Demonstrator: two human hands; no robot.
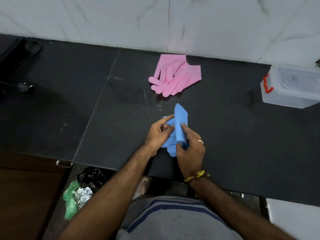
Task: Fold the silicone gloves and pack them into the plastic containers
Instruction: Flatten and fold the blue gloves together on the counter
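Blue silicone gloves [180, 118] lie partly folded on the black counter [121, 101], near its front edge. My left hand [158, 134] pinches their left side, fingers pressing the material. My right hand [190, 149], wearing a ring, grips the raised folded strip from the right. A pair of pink silicone gloves [174, 75] lies flat farther back, fingers pointing toward me. A clear plastic container [292, 87] with a red latch and its lid on stands at the far right of the counter.
A white marble wall [155, 19] runs behind the counter. A dark plug and cable [24, 87] lie at the far left. Below the front edge, on the floor, sit black and green plastic bags with foil [81, 189]. A brown cabinet is at lower left.
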